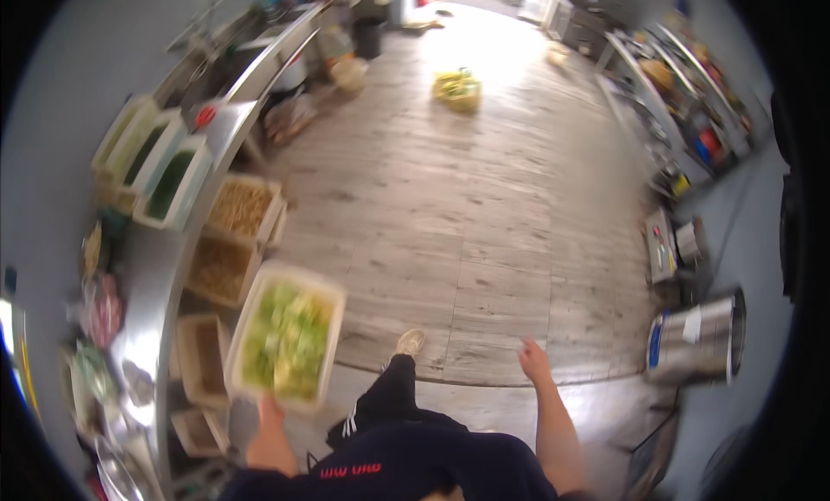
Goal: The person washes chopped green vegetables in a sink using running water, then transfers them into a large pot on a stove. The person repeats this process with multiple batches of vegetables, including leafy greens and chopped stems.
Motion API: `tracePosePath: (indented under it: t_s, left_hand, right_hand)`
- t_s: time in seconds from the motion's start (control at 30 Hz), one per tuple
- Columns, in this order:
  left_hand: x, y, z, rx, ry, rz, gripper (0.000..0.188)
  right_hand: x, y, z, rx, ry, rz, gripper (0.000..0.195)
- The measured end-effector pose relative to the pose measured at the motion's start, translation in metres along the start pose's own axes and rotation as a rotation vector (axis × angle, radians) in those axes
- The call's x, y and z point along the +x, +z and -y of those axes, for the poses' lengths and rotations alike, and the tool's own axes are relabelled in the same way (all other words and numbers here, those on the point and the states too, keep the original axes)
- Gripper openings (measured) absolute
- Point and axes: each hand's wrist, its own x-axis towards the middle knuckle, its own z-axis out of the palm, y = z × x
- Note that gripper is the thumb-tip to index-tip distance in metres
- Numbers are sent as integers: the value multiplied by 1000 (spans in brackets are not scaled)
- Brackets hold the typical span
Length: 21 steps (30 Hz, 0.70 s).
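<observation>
A white rectangular plastic tub (337, 319) of cut leafy green vegetables (285, 339) is held out at my left side. My left hand (269, 407) grips its near edge, and most of the fingers are hidden below it. On the right, my right hand (534, 360) hangs over the floor with its fingers loosely curled and nothing seen in it. One shoe (410, 342) shows ahead of my body, on the plank-patterned floor (415, 241).
Along the left runs a steel counter (146, 274) with tubs of dark greens (170, 184); food tubs (241, 206) sit below it. Ahead, a yellow basket (458, 91) stands on the floor near a bright doorway. To the right are a steel drum (697, 335) and loaded shelves (674, 99).
</observation>
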Motion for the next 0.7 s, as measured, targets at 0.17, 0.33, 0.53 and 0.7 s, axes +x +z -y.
tracePosePath:
  t_s: [0.17, 0.33, 0.53, 0.7]
  left_hand:
    - [119, 244, -11, 269, 12, 8, 11]
    - [69, 513, 49, 315, -34, 480, 16]
    - [-19, 713, 187, 302, -230, 746, 22]
    - [-112, 861, 271, 487, -358, 639, 32]
  right_hand:
    - [-144, -10, -180, 433, 967, -224, 36]
    - [-205, 9, -187, 391, 1251, 89, 35]
    - [-181, 38, -200, 505, 1289, 219, 33]
    - [-84, 18, -302, 164, 1103, 193, 33]
